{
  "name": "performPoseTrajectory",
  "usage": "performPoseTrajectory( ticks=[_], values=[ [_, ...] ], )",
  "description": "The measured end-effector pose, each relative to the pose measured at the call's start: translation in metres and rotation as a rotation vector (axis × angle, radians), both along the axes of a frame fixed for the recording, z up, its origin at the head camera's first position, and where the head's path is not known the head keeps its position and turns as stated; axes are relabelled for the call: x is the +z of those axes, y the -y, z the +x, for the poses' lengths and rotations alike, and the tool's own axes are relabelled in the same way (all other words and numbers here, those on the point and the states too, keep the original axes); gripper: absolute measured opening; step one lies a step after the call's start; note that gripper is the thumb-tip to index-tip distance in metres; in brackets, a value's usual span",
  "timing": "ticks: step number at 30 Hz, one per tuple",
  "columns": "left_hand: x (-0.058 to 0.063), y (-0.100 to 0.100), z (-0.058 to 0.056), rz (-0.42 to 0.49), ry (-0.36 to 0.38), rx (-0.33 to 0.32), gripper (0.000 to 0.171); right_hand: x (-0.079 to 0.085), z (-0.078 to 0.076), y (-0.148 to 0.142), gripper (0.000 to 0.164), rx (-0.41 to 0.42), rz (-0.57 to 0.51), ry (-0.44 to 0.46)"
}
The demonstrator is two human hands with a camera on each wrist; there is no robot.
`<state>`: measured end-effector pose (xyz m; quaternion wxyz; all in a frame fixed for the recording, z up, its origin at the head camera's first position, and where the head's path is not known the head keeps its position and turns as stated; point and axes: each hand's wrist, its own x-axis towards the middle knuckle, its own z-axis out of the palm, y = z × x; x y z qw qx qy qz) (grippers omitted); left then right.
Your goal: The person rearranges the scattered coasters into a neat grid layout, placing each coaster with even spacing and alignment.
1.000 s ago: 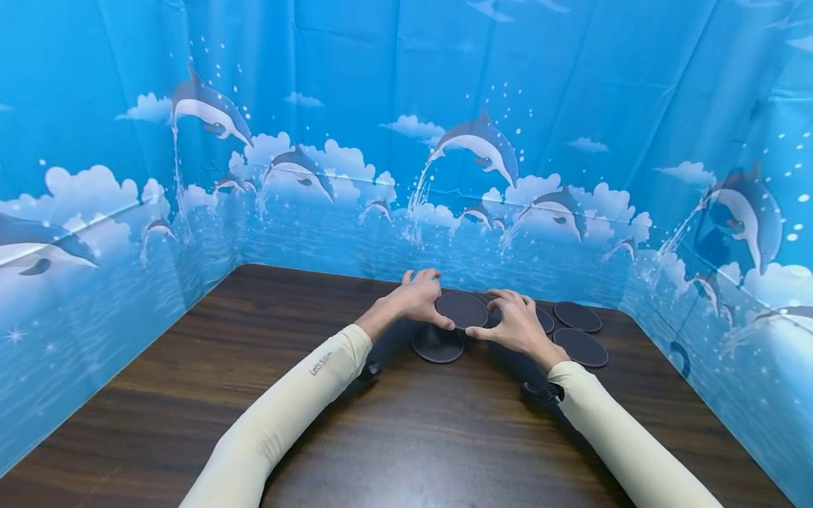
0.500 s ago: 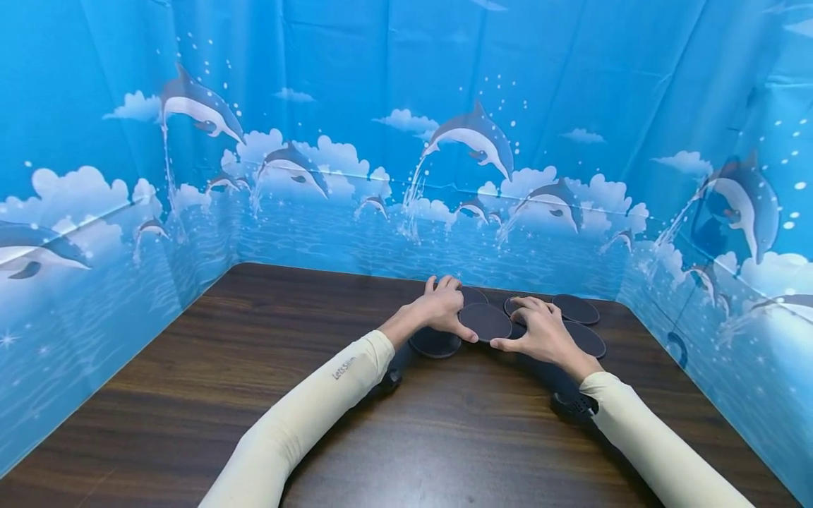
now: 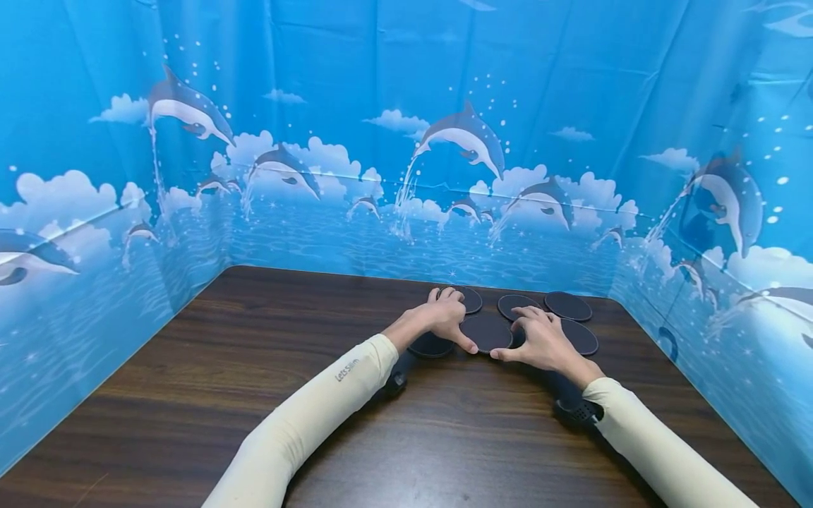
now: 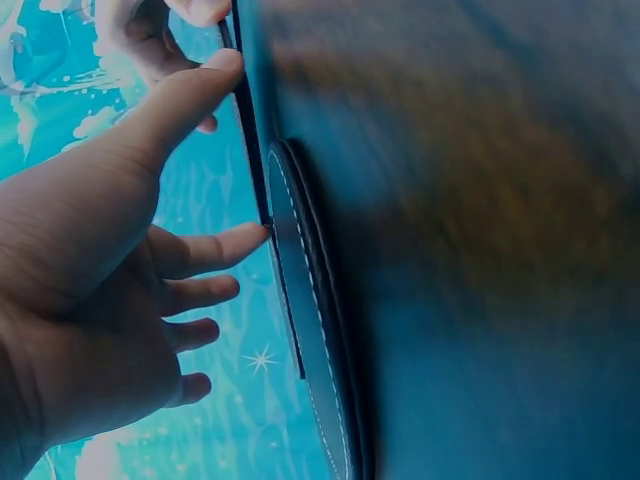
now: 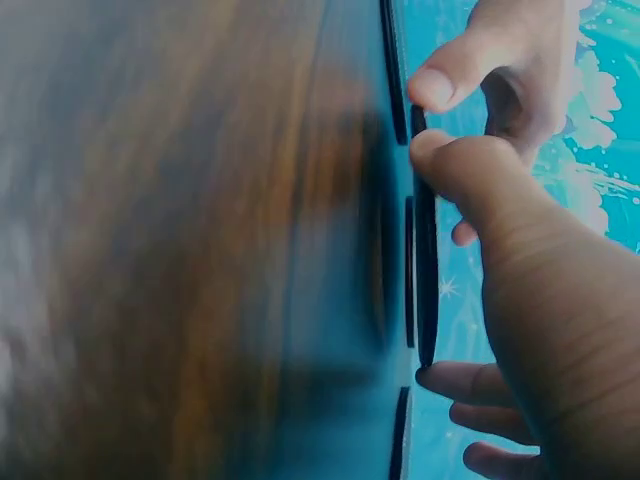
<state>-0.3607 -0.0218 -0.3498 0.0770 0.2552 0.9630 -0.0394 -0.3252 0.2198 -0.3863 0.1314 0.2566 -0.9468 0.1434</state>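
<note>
Between my two hands is a dark round coaster (image 3: 485,334), held by its edges. My left hand (image 3: 438,317) grips its left side, with the thumb at the near rim. From the right, my right hand (image 3: 542,340) grips the same coaster, thumb also at the near rim. Seen edge-on in the right wrist view, the held coaster (image 5: 427,260) appears slightly above the others. A second coaster (image 3: 432,346) lies partly hidden under my left hand. White stitching runs round the rim of a coaster (image 4: 305,290) in the left wrist view.
More dark coasters lie near the table's back edge: one behind my left hand (image 3: 471,300), one behind my right hand (image 3: 516,305), and a far-right coaster (image 3: 568,305) beyond a nearer one (image 3: 579,338). A blue dolphin-print curtain (image 3: 305,233) encloses the brown table (image 3: 254,339).
Both hands have carried the coaster right and toward me, away from the coaster it overlapped at the back. In the last half second they have shifted only slightly.
</note>
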Motion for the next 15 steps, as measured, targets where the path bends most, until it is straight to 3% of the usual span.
performPoseTrajectory(
  ticks=[9,15],
  values=[
    [-0.003,0.0,0.002,-0.025,0.01,-0.001,0.069,-0.006,-0.001,0.003,0.079,-0.001,0.012,0.06],
    [-0.008,0.002,-0.008,-0.033,0.055,0.027,0.075,-0.005,0.0,0.005,0.082,0.02,0.024,0.074]
  ],
)
